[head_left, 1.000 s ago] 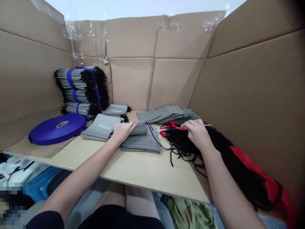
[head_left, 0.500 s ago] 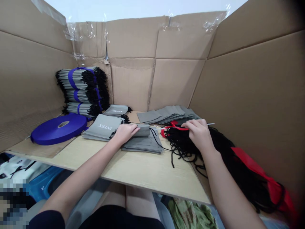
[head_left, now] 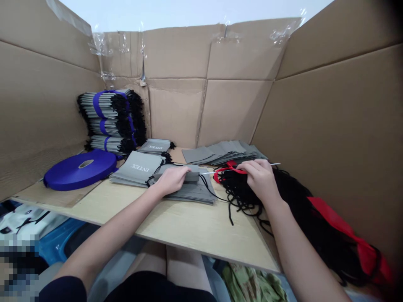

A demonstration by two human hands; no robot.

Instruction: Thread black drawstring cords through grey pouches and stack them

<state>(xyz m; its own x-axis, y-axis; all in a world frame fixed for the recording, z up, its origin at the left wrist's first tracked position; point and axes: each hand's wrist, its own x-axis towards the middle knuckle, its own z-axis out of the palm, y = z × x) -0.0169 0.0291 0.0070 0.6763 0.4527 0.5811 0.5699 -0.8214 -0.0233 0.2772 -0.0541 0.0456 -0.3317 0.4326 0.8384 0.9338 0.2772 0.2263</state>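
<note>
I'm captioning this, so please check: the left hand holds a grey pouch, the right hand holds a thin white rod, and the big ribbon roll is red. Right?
Not quite: the big ribbon roll is purple, not red, as the head view shows. The left hand holds a grey pouch, the right hand a thin white rod.

The walls [head_left: 176, 110] are brown cardboard, matt and creased, with glossy clear plastic tape [head_left: 100, 42] glinting on their upper edges. The bench [head_left: 195, 224] looks like pale wood, smooth with a faint sheen. The grey pouches [head_left: 134, 171] seem to be cloth, matt and evenly smooth. The black cords [head_left: 286, 199] look like dull textile; the red strip [head_left: 333, 216], smooth fabric. The purple roll [head_left: 69, 175] appears to be matt fabric tape. The thin white rod [head_left: 276, 163] is smooth — metal or plastic, I cannot tell.
</note>
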